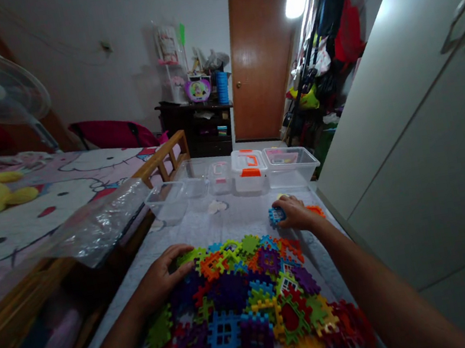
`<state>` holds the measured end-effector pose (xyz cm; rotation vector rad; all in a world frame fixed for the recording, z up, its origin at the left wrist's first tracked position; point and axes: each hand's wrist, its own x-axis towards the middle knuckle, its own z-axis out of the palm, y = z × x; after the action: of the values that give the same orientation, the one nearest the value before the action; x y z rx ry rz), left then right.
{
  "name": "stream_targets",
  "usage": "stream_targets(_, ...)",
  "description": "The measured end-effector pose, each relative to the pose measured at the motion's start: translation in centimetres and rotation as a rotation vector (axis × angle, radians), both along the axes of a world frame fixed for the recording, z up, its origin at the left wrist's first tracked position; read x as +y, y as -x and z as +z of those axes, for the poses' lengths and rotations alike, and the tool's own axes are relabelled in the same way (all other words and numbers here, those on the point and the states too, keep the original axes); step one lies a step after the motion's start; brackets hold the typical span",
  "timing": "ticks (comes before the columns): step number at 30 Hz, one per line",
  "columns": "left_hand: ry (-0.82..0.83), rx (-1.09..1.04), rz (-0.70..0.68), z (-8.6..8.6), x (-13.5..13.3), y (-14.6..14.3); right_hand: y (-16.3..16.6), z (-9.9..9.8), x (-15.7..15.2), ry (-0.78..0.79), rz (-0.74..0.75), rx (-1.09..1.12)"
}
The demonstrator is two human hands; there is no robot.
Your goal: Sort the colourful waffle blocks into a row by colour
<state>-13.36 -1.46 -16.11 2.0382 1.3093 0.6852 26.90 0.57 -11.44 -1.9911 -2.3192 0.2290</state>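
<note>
A heap of toothed interlocking plastic building pieces in many colours spreads over the near part of the pale cloth. My left hand rests at the heap's far left edge, thumb and fingers apart, touching a lime-green piece. Beyond the heap on the right, my right hand grips a blue building piece with a white window-like centre. An orange piece lies just right of that hand, and a bit of yellow shows behind its fingers.
Clear plastic boxes stand along the far end, one lidded box with orange clips. On the left run a wooden bed rail and crinkled plastic wrap. A white cabinet borders the right.
</note>
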Motion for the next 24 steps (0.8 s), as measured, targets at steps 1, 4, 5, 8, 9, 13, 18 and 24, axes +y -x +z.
stream_targets(1,0.004,-0.005,-0.003,0.0,0.0,0.0,0.2,-0.2,0.3,0.018,0.004,-0.007)
stream_targets(4,0.014,-0.015,0.002,0.1,-0.1,-0.1,0.7,-0.6,0.9,0.067,0.013,-0.024)
stream_targets(5,0.015,-0.016,0.005,0.2,-0.1,-0.2,0.7,-0.6,1.0,0.078,0.013,-0.027)
stream_targets(8,0.006,-0.015,0.007,0.4,-0.2,-0.3,0.8,-0.4,1.1,0.091,0.006,-0.02)
stream_targets(9,0.004,-0.013,0.008,0.5,-0.2,-0.3,0.9,-0.2,1.0,0.088,0.002,-0.013)
stream_targets(13,0.016,-0.011,0.009,0.8,-0.3,-0.5,1.3,1.1,-0.8,0.043,0.012,0.057)
stream_targets(18,0.03,-0.02,-0.006,0.9,-0.3,-0.5,3.3,0.8,-4.5,0.068,0.116,0.206)
stream_targets(24,0.021,-0.012,-0.006,0.8,-0.3,-0.4,4.7,-0.9,-5.5,0.018,0.08,0.374)
